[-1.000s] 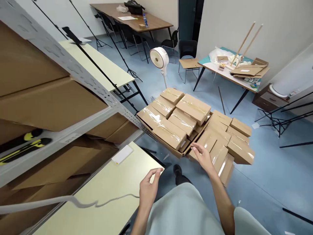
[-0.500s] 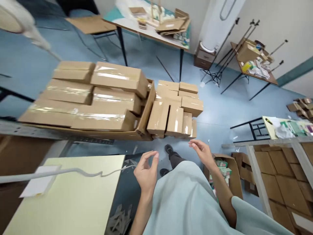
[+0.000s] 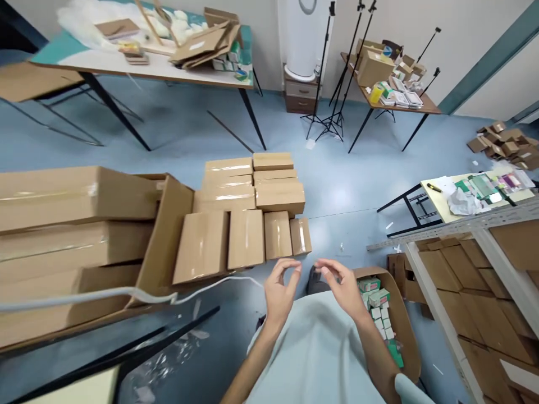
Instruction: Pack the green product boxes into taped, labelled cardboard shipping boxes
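Note:
My left hand (image 3: 280, 289) is in front of my body at lower centre, fingers loosely curved and thumb apart, with nothing visible in it. Close beside it, my right hand (image 3: 343, 286) is curved the same way and also looks empty; the two hands face each other without touching. Just beyond them are stacked taped cardboard boxes (image 3: 246, 238), the nearest a small box (image 3: 300, 235). A white cable (image 3: 151, 294) runs in from the left and its end passes near my left hand. Neither hand touches a box.
At left, a large open carton (image 3: 168, 230) holds long taped boxes (image 3: 46, 196). An open carton (image 3: 410, 331) with green-and-white packets (image 3: 381, 314) stands at my right, beside a metal shelf (image 3: 446, 320). Tables (image 3: 164, 70) and tripods (image 3: 337, 120) stand farther back.
The view has turned right and come closer to the stacked boxes, which now sit farther left. My hands have drawn nearer to each other. The yellow tabletop has mostly left the view.

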